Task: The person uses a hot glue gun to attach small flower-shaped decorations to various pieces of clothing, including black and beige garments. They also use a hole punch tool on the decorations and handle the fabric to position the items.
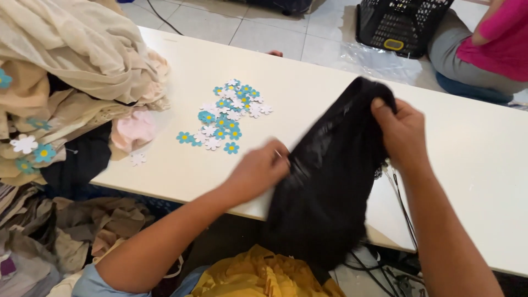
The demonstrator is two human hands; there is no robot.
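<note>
We see bare white table (pixel 473 165) right of the black garment (pixel 324 187); leftward, paper flowers (pixel 228 115) (loosely scattered) and a heaped fabric pile (pixel 71 71) crowd our path.

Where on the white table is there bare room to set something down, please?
The table is bare right of the black cloth, and along the far edge behind the paper flowers. It is crowded at the left, under the fabric pile, and mid-table, where both hands hold the cloth.
</note>
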